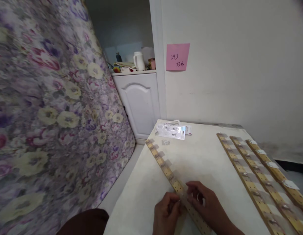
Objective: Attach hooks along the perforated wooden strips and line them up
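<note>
Currently, my left fingers (171, 196) pinch closed, contents unclear, at the perforated wooden strip (175, 184) beneath them; whether my right fingers (197, 185) grip, I cannot tell. Uneven pressure could slide the strip across the counter (200, 153).

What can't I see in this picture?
Head view: what the left hand pinches, if anything; its fingers cover it.
Head view: near end of the strip beside it; cut by the bottom edge.
Head view: little things in the front packet; too small, blurry.
Head view: near end of the rightmost strip; cut by the right edge.
</note>
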`<state>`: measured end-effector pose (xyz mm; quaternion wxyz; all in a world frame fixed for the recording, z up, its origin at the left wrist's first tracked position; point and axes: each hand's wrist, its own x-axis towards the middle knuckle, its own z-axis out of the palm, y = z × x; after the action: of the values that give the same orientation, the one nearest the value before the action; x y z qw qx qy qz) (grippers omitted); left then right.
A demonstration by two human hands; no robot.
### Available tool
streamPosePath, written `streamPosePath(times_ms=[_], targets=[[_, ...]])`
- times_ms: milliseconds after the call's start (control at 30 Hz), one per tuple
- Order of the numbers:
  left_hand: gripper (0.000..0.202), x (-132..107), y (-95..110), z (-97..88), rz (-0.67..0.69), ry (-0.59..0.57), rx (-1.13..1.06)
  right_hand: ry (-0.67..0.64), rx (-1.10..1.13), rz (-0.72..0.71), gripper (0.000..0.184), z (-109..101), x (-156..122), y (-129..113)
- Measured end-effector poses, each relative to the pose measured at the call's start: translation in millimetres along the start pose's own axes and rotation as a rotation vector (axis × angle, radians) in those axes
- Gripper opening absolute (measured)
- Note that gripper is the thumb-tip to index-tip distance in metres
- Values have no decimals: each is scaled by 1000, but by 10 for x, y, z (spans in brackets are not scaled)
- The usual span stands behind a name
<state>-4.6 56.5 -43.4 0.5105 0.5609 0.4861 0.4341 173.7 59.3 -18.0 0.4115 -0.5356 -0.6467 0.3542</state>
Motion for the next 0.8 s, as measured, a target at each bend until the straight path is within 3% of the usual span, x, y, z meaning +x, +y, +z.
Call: streamPosePath(times_ms=[200,367,800], targets=[[15,44,84,14,-42,14,67,-10,30,117,17,62,75,23],[16,57,123,36,-13,86,203,-35,35,108,11,53,209,-11],[5,133,270,9,-70,15,324,-29,49,149,14,109,311,163]])
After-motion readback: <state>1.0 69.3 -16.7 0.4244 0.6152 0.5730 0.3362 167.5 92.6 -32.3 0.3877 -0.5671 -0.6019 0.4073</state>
